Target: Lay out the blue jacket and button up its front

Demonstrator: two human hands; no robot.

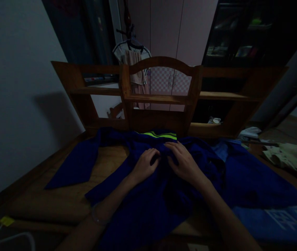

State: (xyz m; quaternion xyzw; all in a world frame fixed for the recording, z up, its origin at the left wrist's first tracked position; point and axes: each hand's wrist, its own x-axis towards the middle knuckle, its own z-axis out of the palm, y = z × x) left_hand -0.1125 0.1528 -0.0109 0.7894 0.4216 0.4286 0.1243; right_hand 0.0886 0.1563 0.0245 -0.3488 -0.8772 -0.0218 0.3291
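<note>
Two forearms (111, 205) enter from the lower edge, nearest the camera, the left one ringed by a thin band (95, 215) at the wrist. Between and beneath them spreads a deep-blue garment (148, 205), matte and softly creased, lying on a wooden platform (111, 161) of pale, visibly grained board. Near its far edge I see a lime-yellow stripe (161, 135), crisp against the darker cloth. One flat, angular blue section extends to the left, with wood showing between it and the main body; more wood runs toward the pale wall (20, 90). Along the far side, a shelved wooden headboard (158, 101) with an arched top rail bounds the working room. To the right, I note light-blue fabric (263, 223) with white lettering at the near edge.

Both hands meet the garment near its middle, just beside each other. From my remote view, the left hand (145, 164) bends inward, fingers curved, thumb apart; the right hand (183, 160) arches palm down, fingers reaching toward the stripe. Whether either grip pinches cloth or merely presses it, I cannot tell.
</note>
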